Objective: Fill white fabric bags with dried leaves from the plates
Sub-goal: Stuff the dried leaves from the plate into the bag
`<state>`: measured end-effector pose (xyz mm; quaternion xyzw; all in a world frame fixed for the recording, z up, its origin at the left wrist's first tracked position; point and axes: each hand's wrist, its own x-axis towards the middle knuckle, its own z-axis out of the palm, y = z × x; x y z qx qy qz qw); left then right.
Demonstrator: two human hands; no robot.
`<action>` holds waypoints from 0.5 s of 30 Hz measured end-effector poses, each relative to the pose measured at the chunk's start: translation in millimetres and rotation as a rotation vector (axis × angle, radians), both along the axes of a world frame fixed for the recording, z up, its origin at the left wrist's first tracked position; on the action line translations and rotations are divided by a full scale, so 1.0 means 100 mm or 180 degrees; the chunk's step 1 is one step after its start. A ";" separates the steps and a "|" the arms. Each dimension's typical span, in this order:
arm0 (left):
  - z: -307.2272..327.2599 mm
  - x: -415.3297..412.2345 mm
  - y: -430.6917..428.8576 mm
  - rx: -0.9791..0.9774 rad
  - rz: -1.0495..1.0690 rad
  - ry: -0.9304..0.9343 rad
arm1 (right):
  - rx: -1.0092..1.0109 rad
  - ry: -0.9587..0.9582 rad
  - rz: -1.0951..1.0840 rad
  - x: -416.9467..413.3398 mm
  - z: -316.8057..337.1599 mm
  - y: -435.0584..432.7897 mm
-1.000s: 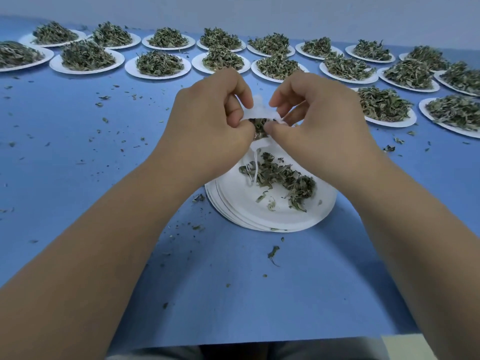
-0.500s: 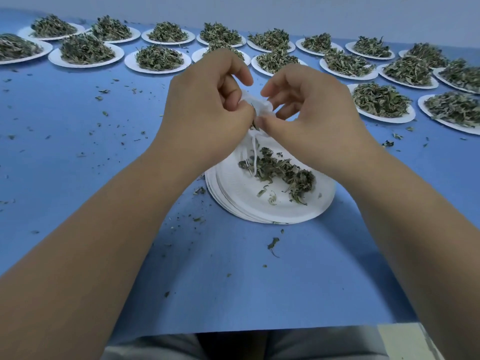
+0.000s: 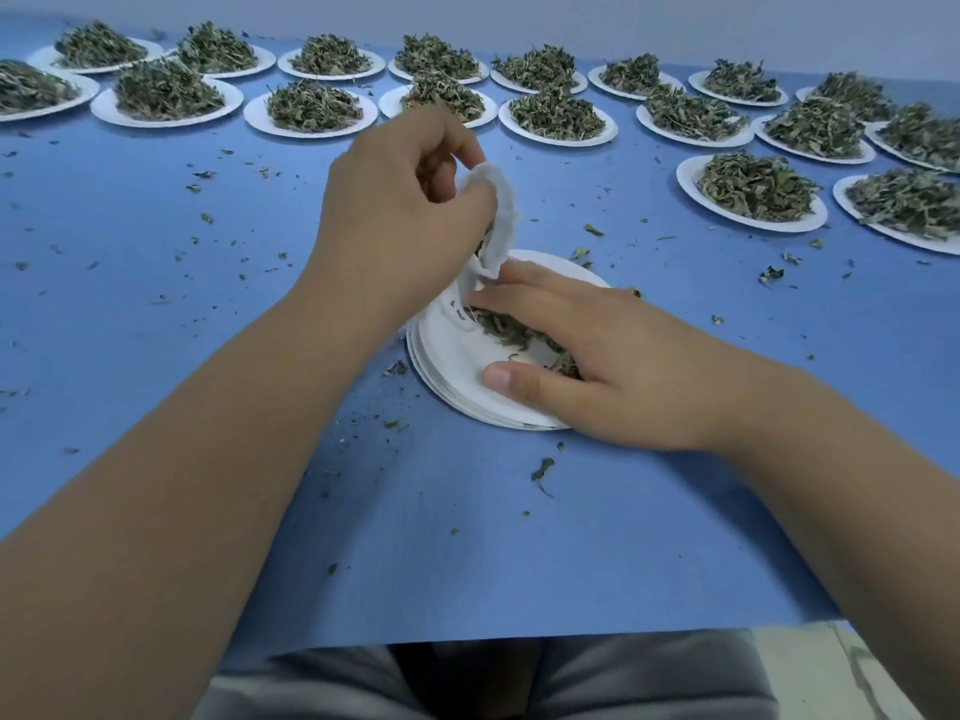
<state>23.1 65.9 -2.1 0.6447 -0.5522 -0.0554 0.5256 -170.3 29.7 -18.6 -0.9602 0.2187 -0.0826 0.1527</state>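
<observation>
The left hand (image 3: 408, 215), just above the centre of the frame, pinched the white fabric bag (image 3: 503, 220) between thumb and curled fingers. The bag hung from that grip, its crumpled cloth trailing down toward the stack of white plates (image 3: 445, 358) at the centre. A few dark leaves showed at the bag's edge beside the palm.

The right hand (image 3: 613, 371) lay flat and relaxed on the stack. Its fingers stretched over the small patch of dried leaves (image 3: 506, 330) on the top plate, and its thumb pressed the bare rim nearer the camera. The fingers looked nearly straight, though the palm hid whether any leaves were caught beneath it.

The stack sat on a blue table (image 3: 467, 553) sprinkled with leaf crumbs (image 3: 543, 467). Across the top of the frame and down the right edge stood rows of heaped plates (image 3: 687, 189), each piled with green-grey leaves. Grey trousers (image 3: 332, 683) showed at the bottom edge.
</observation>
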 end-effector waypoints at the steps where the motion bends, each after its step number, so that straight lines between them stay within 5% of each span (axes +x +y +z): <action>1: -0.02 0.00 -0.01 0.0099 0.0007 -0.0124 | 0.0051 0.0000 -0.0012 -0.01 0.01 0.01; 6: -0.07 0.01 -0.07 0.0488 -0.0292 -0.0282 | 0.0038 -0.0800 -0.0239 -0.07 0.01 0.02; 15: 0.09 0.15 -0.02 -0.0213 0.0177 0.1227 | -0.0137 -0.0531 0.0068 -0.13 -0.07 0.12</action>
